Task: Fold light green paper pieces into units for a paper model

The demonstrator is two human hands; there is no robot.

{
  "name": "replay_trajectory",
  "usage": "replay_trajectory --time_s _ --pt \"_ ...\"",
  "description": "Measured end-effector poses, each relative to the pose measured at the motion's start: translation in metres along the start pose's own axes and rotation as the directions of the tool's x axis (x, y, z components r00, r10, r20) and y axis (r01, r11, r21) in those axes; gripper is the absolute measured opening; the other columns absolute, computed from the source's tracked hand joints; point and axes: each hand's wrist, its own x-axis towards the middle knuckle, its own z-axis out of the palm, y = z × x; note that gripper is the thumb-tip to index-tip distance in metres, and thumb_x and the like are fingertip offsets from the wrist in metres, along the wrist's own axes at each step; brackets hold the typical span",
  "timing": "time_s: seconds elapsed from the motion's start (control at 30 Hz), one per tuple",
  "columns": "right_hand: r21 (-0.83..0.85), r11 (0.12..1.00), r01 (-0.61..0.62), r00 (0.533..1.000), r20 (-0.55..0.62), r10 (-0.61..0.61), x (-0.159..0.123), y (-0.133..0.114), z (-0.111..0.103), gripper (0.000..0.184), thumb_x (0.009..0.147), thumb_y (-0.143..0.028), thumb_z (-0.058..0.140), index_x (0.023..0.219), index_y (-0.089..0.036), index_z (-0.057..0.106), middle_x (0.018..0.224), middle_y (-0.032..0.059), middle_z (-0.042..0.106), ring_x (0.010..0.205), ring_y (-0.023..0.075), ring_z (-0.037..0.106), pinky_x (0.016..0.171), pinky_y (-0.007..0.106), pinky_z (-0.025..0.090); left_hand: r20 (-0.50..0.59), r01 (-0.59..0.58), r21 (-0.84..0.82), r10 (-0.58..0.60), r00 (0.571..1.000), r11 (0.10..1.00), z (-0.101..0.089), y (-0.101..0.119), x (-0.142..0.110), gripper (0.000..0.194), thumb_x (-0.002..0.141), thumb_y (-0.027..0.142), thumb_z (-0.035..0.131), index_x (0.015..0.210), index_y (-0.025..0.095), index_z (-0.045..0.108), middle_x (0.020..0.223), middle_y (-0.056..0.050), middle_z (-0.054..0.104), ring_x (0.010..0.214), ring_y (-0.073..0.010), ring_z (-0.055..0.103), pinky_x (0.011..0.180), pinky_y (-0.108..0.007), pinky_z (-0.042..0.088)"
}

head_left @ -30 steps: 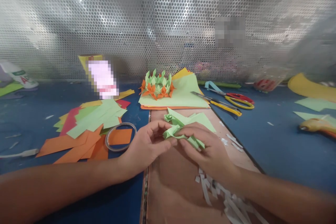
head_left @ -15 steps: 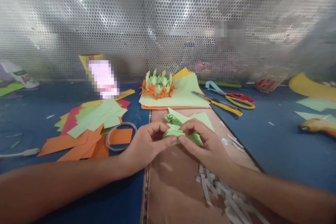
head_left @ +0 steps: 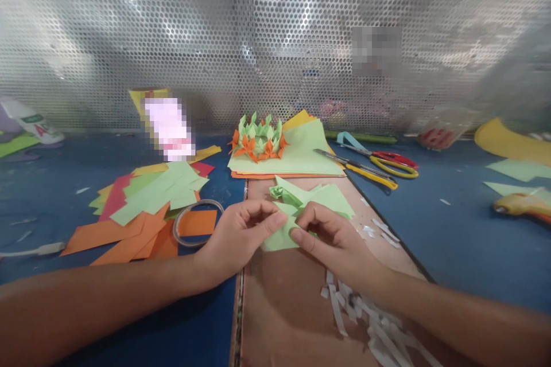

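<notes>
A piece of light green paper [head_left: 280,236] is pinched between my two hands over the brown board [head_left: 275,309]. My left hand [head_left: 247,235] holds its upper left part between thumb and fingers. At its right edge, the thumb and curled fingers of my right hand [head_left: 331,238] are closed on it. Just beyond my hands lie more light green sheets [head_left: 333,198], with a small green folded piece [head_left: 276,191] beside them. Farther back, a ring of green and orange folded paper [head_left: 260,140] rests on a stack of coloured sheets [head_left: 301,163].
Left of the board are a tape roll [head_left: 175,229], orange strips [head_left: 107,235], mixed paper pieces [head_left: 163,192] and a pixelated phone [head_left: 170,129]. To the right lie scissors [head_left: 391,163], a utility knife [head_left: 365,175], a glue gun [head_left: 516,205] and white paper scraps [head_left: 374,321].
The green paper between my hands, folded over before, now lies flatter, with more of its face showing toward me. My left thumb has moved up slightly.
</notes>
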Motion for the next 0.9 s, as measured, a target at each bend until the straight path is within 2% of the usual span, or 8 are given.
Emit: replay_trajectory --time_s 0.27,0.43,0.53,0.63,0.7,0.8,0.9 --pt "0.016 0.999 0.042 0.999 0.023 -0.043 -0.0012 0.0001 -0.0003 0.018 0.081 -0.025 0.055 0.066 -0.019 0.045 0.063 -0.0039 0.046 0.058 0.0100 0.042 0.057 0.023 0.035 -0.004 0.117 -0.223 -0.121 0.993 0.968 -0.0012 -0.0036 -0.0021 0.013 0.074 0.030 0.065 0.070 0.017 0.068 0.070 0.002 0.062 0.069 -0.0094 0.051 0.066 -0.019 0.040" --pt "0.000 1.000 0.007 1.000 -0.001 -0.007 -0.0018 0.0022 -0.0003 0.020 0.082 -0.028 0.055 0.066 -0.019 0.046 0.063 -0.0034 0.047 0.060 0.0108 0.043 0.058 0.023 0.035 0.093 0.194 -0.363 -0.172 0.981 0.911 -0.0005 -0.0044 0.0008 0.021 0.080 0.036 0.057 0.078 0.017 0.066 0.070 0.000 0.061 0.066 -0.0102 0.053 0.062 -0.021 0.041" --pt "-0.021 1.000 -0.017 0.998 -0.053 0.016 -0.0014 0.0035 -0.0008 0.021 0.082 -0.030 0.054 0.066 -0.019 0.045 0.063 -0.0033 0.047 0.060 0.0108 0.043 0.057 0.023 0.035 0.066 0.159 -0.297 -0.146 0.987 0.942 0.0007 -0.0034 0.0022 0.022 0.078 0.038 0.058 0.084 0.018 0.064 0.072 0.001 0.060 0.068 -0.0101 0.052 0.061 -0.020 0.041" --pt "-0.044 0.999 -0.023 0.996 -0.086 0.020 0.0001 0.0040 -0.0007 0.020 0.082 -0.031 0.054 0.067 -0.019 0.046 0.063 -0.0037 0.047 0.057 0.0100 0.042 0.055 0.022 0.034 0.084 0.120 -0.193 -0.105 0.991 0.974 0.0018 -0.0036 0.0030 0.022 0.070 0.030 0.069 0.087 0.017 0.062 0.079 0.001 0.062 0.070 -0.0097 0.053 0.063 -0.019 0.042" --pt "-0.036 0.999 -0.034 0.995 -0.098 0.030 0.0010 0.0043 -0.0003 0.020 0.081 -0.031 0.055 0.068 -0.019 0.046 0.062 -0.0038 0.047 0.056 0.0096 0.042 0.053 0.022 0.034 0.095 0.101 -0.189 -0.084 0.992 0.977 0.0019 -0.0040 0.0039 0.020 0.069 0.027 0.069 0.083 0.016 0.063 0.079 0.001 0.064 0.071 -0.0100 0.055 0.067 -0.021 0.043" --pt "-0.009 0.997 -0.072 0.994 -0.084 0.071 0.0015 0.0051 0.0005 0.021 0.081 -0.033 0.055 0.068 -0.019 0.046 0.060 -0.0043 0.046 0.053 0.0088 0.039 0.050 0.021 0.032 0.046 0.103 -0.201 -0.096 0.994 0.974 0.0008 -0.0041 0.0058 0.017 0.067 0.026 0.070 0.074 0.013 0.063 0.072 0.000 0.064 0.067 -0.0101 0.056 0.069 -0.022 0.045" --pt "-0.007 0.997 -0.082 0.995 -0.052 0.082 0.0017 0.0051 0.0011 0.021 0.080 -0.033 0.056 0.069 -0.019 0.046 0.060 -0.0042 0.046 0.054 0.0089 0.040 0.050 0.021 0.033 0.030 0.101 -0.175 -0.097 0.995 0.979 -0.0008 -0.0043 0.0071 0.017 0.066 0.026 0.071 0.073 0.013 0.063 0.071 0.000 0.065 0.065 -0.0104 0.056 0.068 -0.023 0.045"
